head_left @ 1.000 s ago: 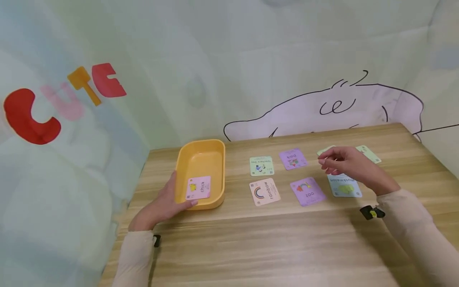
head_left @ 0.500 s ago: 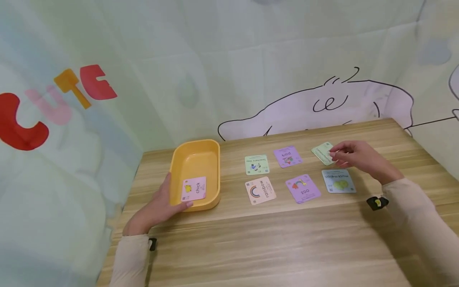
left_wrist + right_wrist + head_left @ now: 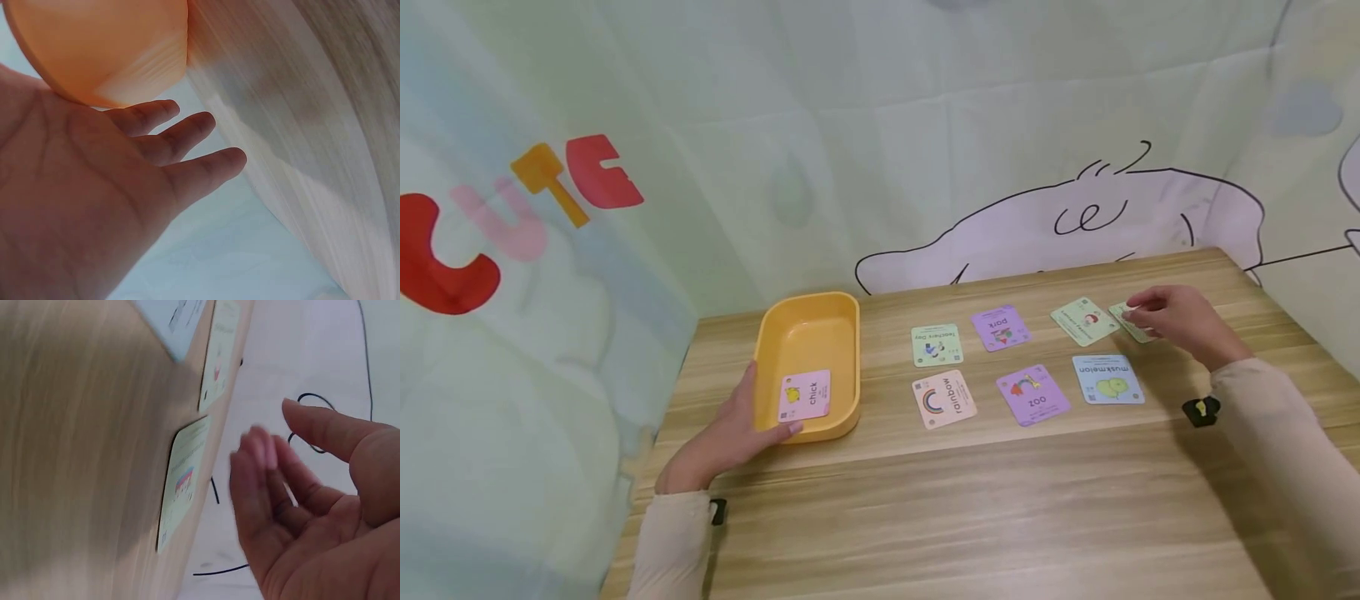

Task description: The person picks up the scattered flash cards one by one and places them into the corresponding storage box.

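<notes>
My left hand [image 3: 733,433] rests against the near left corner of a yellow tray [image 3: 853,392]. Its thumb lies at the front rim; in the left wrist view its other visible fingers [image 3: 206,169] extend beside the orange-looking wall [image 3: 125,50]. Inside the tray lies a pink "chick" card [image 3: 805,396]. Over the far right of the table hovers my right hand [image 3: 1180,321], fingers loosely bent, holding nothing in the right wrist view. Beneath it a green card [image 3: 1129,323], partly covered by the hand in the head view, lies flat; its picture [image 3: 184,481] shows from the right wrist.
Left of that card lies another green card [image 3: 1084,322], with a blue "muskmelon" card [image 3: 1108,379] nearer me. Purple "park" [image 3: 1002,328] and "zoo" [image 3: 1033,395] cards, a green "Teachers' Day" card [image 3: 937,345] and a "rainbow" card [image 3: 944,398] lie mid-table. A printed curtain [image 3: 925,167] hangs behind.
My right hand has moved right, from above the left green card to the rightmost one. The head view has shifted slightly. The left hand stays at the tray.
</notes>
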Tool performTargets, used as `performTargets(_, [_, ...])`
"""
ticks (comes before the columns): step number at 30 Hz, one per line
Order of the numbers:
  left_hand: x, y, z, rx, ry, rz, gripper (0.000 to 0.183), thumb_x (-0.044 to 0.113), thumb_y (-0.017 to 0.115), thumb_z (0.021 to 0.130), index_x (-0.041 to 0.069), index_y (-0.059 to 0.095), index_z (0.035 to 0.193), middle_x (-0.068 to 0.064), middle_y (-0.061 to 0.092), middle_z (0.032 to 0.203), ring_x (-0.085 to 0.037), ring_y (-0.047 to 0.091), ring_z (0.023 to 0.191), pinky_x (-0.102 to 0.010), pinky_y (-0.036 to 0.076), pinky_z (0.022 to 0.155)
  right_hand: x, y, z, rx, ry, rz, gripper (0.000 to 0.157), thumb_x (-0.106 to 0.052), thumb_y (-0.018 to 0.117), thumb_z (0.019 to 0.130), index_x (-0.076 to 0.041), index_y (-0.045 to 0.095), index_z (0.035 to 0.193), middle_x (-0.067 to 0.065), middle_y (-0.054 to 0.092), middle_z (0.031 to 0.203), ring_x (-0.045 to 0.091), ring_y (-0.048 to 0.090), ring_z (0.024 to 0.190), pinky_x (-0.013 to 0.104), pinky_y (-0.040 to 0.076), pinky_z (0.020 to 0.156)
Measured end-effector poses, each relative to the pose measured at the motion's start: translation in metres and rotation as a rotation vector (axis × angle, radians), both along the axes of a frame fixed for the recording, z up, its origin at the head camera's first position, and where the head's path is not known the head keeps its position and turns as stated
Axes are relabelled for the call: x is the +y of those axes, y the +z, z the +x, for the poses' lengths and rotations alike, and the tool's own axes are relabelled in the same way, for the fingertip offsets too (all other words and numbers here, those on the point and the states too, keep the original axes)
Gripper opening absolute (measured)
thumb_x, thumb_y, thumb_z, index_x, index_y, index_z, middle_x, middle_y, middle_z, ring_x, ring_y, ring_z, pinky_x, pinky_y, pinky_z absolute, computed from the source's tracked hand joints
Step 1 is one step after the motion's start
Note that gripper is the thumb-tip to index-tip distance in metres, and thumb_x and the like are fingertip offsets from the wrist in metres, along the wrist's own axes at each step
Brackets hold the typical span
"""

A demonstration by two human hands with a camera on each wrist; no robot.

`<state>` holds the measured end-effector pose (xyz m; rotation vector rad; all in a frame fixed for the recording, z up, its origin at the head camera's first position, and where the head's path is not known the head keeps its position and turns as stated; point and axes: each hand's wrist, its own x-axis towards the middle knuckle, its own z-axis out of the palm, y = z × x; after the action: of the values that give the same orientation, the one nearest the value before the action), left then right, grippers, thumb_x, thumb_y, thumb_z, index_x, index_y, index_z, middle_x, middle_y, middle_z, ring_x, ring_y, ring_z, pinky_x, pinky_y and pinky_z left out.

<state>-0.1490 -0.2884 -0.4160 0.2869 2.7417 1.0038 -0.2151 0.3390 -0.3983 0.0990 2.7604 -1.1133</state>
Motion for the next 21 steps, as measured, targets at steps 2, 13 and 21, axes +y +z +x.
performTargets(2, [0.000,0.000,0.000,0.002,0.000,0.000,0.116,0.053,0.078,0.082,0.011,0.005,0.161,-0.017,0.032,0.153,-0.035,0.035,0.132,-0.063,0.030,0.113,0.003,-0.001,0.000,-0.004,-0.022,0.049,0.057,-0.031,0.064,0.100,0.010,0.049,0.136,0.033,0.054,0.129,0.039,0.057,0.108,0.045,0.052,0.086])
performTargets(13, [-0.002,0.001,0.001,0.001,-0.004,-0.007,0.117,0.053,0.077,0.083,0.010,0.002,0.161,-0.019,0.028,0.157,-0.037,0.034,0.136,-0.064,0.029,0.113,0.013,-0.005,-0.009,-0.084,-0.073,0.231,0.084,-0.038,0.072,0.092,0.023,0.035,0.137,0.043,0.040,0.132,0.053,0.044,0.114,0.065,0.041,0.099])
performTargets(21, [-0.002,0.005,0.005,-0.049,0.017,-0.044,0.126,0.056,0.074,0.084,0.005,-0.012,0.161,-0.025,0.007,0.166,-0.043,0.020,0.148,-0.066,0.021,0.117,0.015,-0.012,-0.013,-0.100,-0.124,0.332,0.071,-0.039,0.080,0.084,0.021,0.053,0.111,0.030,0.050,0.098,0.040,0.046,0.088,0.045,0.045,0.070])
